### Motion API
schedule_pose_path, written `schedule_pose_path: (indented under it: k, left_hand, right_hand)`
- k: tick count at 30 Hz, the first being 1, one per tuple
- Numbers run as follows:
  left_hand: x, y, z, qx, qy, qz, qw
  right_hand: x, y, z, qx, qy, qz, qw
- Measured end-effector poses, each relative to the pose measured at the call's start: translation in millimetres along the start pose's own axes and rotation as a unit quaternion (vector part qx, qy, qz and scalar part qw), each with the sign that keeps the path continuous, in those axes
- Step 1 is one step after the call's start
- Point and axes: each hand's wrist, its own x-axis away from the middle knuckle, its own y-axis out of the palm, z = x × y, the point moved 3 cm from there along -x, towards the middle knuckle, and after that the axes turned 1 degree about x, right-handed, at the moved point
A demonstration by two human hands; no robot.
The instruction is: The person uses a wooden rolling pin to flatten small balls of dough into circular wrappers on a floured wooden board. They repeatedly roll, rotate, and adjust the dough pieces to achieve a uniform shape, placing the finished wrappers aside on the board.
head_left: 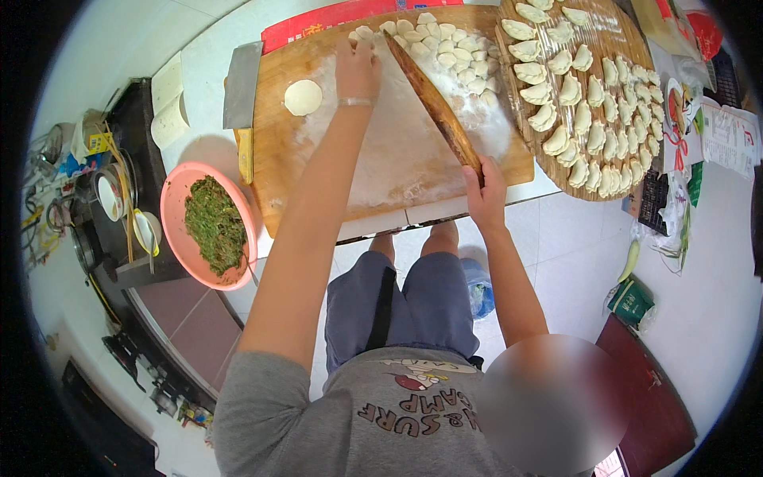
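your right hand (486,184) clenches a rolling pin (433,103) slanting from the floured board's (278,159) near edge toward its far edge; your left hand (358,70) touches dough pieces (445,48), grip unclear.

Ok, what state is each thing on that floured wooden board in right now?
Left hand: reaching into the small dough pieces.
Right hand: gripping the long wooden rolling pin.
Round flat wrapper: rolled out, unfilled.
Pink bowl: holds green filling.
Round tray: lined with folded dumplings.

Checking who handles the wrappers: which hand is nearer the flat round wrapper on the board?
Left. The left hand reaches the dough pieces just beside the round wrapper; the right hand holds the rolling pin at the board's near edge.
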Motion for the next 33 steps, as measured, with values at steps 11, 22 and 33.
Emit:
schedule_pose_path:
  k: [11,22,33]
  left_hand:
    - [132,-41,45,0.104,0.033,-0.218,0.970]
    - [157,-29,48,-0.019,0.006,-0.141,0.990]
    - [133,4,60,-0.124,-0.015,-0.134,0.983]
  right_hand:
    - [2,-3,10,0.014,-0.019,0.005,1.000]
    - [10,-1,7,0.002,-0.034,0.020,0.999]
    - [-7,-14,3,0.090,-0.063,-0.003,0.994]
